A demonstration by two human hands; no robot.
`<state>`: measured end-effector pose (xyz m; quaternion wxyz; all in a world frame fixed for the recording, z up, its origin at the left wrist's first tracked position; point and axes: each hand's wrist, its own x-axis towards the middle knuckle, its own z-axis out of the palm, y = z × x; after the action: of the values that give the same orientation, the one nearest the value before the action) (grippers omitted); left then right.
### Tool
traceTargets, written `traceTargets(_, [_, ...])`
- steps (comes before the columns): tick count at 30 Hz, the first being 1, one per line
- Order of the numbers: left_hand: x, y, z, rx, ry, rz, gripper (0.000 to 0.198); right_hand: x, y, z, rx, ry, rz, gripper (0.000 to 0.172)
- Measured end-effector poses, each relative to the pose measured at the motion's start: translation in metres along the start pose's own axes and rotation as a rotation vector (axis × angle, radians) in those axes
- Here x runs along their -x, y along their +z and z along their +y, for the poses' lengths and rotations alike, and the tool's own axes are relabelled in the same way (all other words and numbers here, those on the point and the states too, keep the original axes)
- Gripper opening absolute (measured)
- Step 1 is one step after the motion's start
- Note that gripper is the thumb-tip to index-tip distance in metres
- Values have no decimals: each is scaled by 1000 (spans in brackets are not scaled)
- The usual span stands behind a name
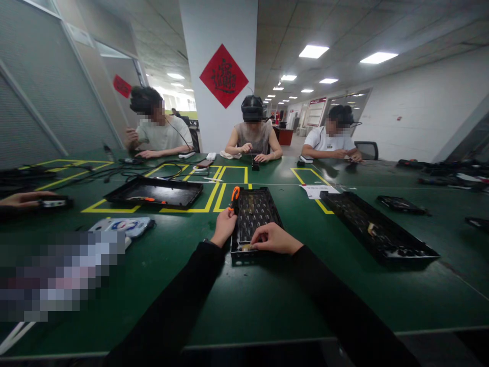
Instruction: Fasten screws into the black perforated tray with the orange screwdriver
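Directly in front of me a black shallow tray [248,252] lies on the green table, with rows of small pale pieces inside. My left hand [223,225] is closed at its left edge, gripping a tool with an orange loop-shaped handle [235,193] that points away from me; the tool's exact kind is unclear. Over the near end of the tray, my right hand [275,238] has its fingers pinched together and lowered inside. Beside those fingertips is a small yellowish piece [247,247]. What the right fingers hold is too small to make out.
A second black tray [183,196] with orange tools stands at left, a third [382,229] with small parts at right. A blue-white printed pouch [133,225] lies left. Another person's hand [26,200] holds a black device at far left. Several people sit across the table [267,306].
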<state>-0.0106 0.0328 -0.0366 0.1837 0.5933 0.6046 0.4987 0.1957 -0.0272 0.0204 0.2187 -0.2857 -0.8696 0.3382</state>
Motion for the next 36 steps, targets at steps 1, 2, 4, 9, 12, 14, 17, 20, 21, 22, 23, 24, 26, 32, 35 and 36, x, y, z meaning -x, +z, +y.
traceTargets(1, [0,0,0,0,-2,-1,22,0,0,0,-4,4,-2,25])
traceTargets(2, [0,0,-1,3,-5,0,22,0,1,1,-9,8,-3,25])
traceTargets(4, [0,1,-1,13,-8,4,22,1,1,1,-18,9,3,24])
traceTargets(9, [1,0,2,21,6,13,23,1,1,1,-4,-1,30,23])
traceTargets(12, [2,-1,3,33,6,9,22,1,1,2,12,1,26,23])
traceTargets(14, [2,-1,2,36,7,8,22,0,1,2,2,-3,10,23])
traceTargets(17, [1,-1,2,34,5,8,22,0,1,3,-17,-3,-3,23])
traceTargets(20, [2,-1,2,24,-1,10,22,0,1,2,-17,-4,-4,23])
traceTargets(21, [2,-1,2,24,-1,11,23,0,1,2,-15,-3,2,24])
traceTargets(22, [2,-1,2,26,0,10,23,0,1,1,-13,-1,10,25])
traceTargets(23, [2,-1,3,31,1,7,23,0,1,1,-10,1,19,25])
traceTargets(24, [2,-1,3,36,2,4,23,0,1,0,-8,4,24,26])
traceTargets(26, [2,-1,3,41,1,1,24,1,1,0,-8,7,26,25])
traceTargets(32, [1,0,3,42,4,7,24,0,1,2,-3,0,21,24])
traceTargets(35, [1,0,2,31,3,8,24,0,1,3,-16,-16,7,22])
traceTargets(36, [1,0,2,30,1,7,24,0,1,3,-20,-15,6,22])
